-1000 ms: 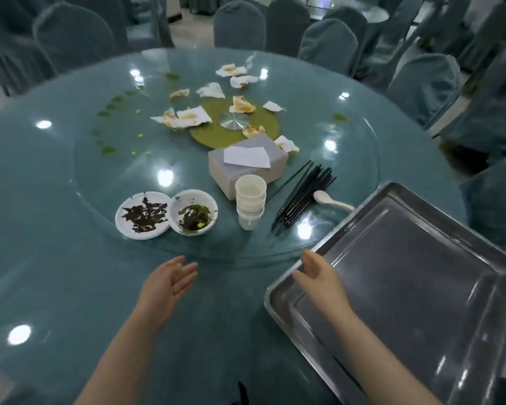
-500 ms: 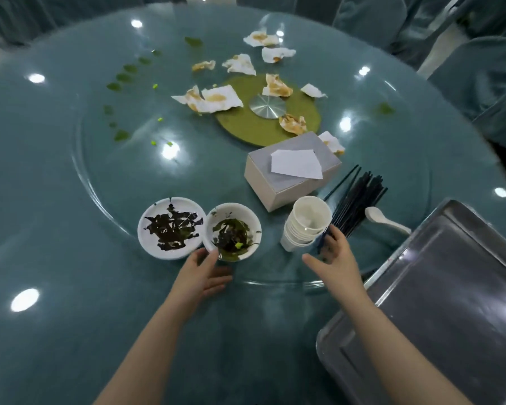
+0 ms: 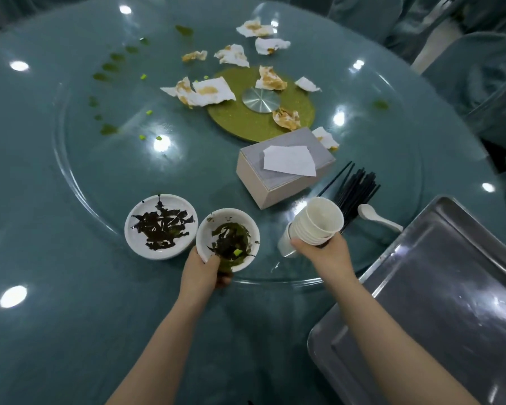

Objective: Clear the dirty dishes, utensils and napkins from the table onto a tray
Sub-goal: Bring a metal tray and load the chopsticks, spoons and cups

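Observation:
My left hand (image 3: 202,273) grips the near rim of a small white bowl (image 3: 228,238) with dark green leftovers, thumb inside the rim. Beside it on the left sits a white plate (image 3: 160,226) with dark scraps. My right hand (image 3: 324,252) holds a tilted stack of white cups (image 3: 316,223), lifted off the glass turntable (image 3: 79,182). Black chopsticks (image 3: 355,191) and a white spoon (image 3: 377,217) lie to the right of the cups. Stained napkins (image 3: 205,92) are scattered around the turntable's centre. The steel tray (image 3: 438,293) lies at the lower right.
A grey tissue box (image 3: 284,168) stands behind the cups. Green food bits (image 3: 108,130) dot the left of the turntable. A green disc with a metal hub (image 3: 260,99) marks its centre. Covered chairs (image 3: 479,68) ring the far right of the round table.
Both hands reached forward from the table edge. My left hand took hold of the bowl and my right hand closed round the cup stack and tipped it up.

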